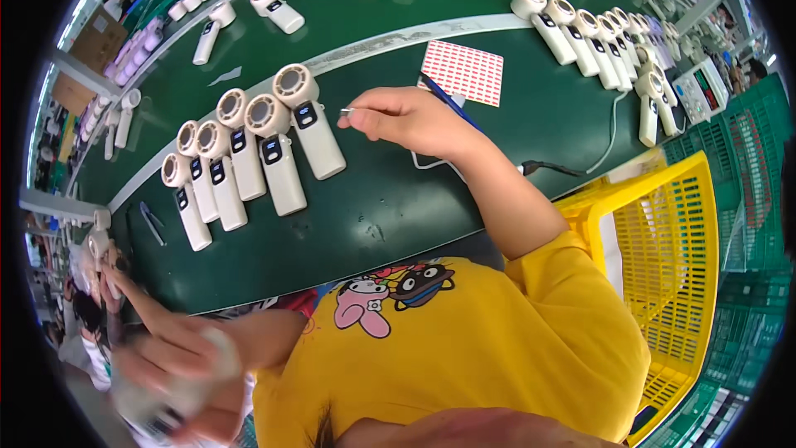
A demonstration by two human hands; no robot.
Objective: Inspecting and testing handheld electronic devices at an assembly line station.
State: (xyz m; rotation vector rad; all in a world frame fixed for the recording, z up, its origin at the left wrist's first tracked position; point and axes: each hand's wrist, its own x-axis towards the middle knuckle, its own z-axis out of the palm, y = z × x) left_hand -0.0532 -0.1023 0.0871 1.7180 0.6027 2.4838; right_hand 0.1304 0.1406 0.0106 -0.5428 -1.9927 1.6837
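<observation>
My right hand (390,120) is closed in a pinch over the green table, thumb and forefinger on a small metal-tipped cable plug (346,113). A white cable (429,166) shows below that wrist. Just left of it stand several white handheld fans (319,141) in a slanting group, round heads away from me, some with lit displays. Low at the left, my left hand (186,365) is wrapped round a whitish object, likely another handheld fan (157,402); motion blurs it, and its dark spot is smeared.
A sheet of red labels (464,70) lies beyond my right wrist with a blue pen (448,99). More fans (580,41) and a meter (701,91) stand far right. A yellow basket (705,257) is beside me. Tweezers (152,222) lie left, near a co-worker's hand (112,274).
</observation>
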